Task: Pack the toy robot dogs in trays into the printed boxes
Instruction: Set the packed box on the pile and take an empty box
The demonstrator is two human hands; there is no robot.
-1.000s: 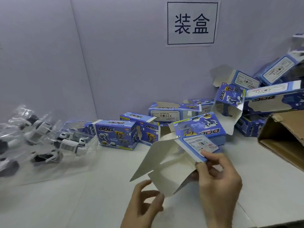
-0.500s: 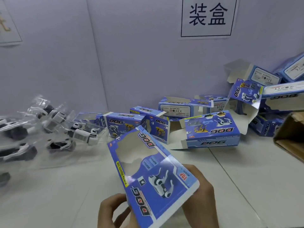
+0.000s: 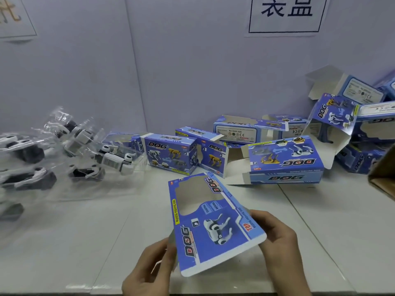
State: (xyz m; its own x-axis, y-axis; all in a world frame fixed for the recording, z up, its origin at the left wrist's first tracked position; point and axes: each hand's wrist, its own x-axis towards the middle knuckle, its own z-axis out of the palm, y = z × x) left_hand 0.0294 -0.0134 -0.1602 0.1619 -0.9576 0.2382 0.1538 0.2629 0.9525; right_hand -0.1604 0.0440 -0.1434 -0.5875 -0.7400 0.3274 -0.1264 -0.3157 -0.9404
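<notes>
Printed box (image 3: pixel 213 229): my left hand (image 3: pixel 149 272) and right hand (image 3: pixel 280 238) grip opposite edges; square it open before loading.

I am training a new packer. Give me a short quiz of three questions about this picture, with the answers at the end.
1. True or false: the printed box held by the left hand and the right hand already has a toy inside.
2. Where do the unpacked toy dogs lie? A) on the left side of the table; B) inside the brown carton; C) on top of the box pile.
3. Fill in: the big word printed on the held box is ___.

Key: 1 false, because its window shows only bare cardboard; 2 A; 3 DOG.
</notes>
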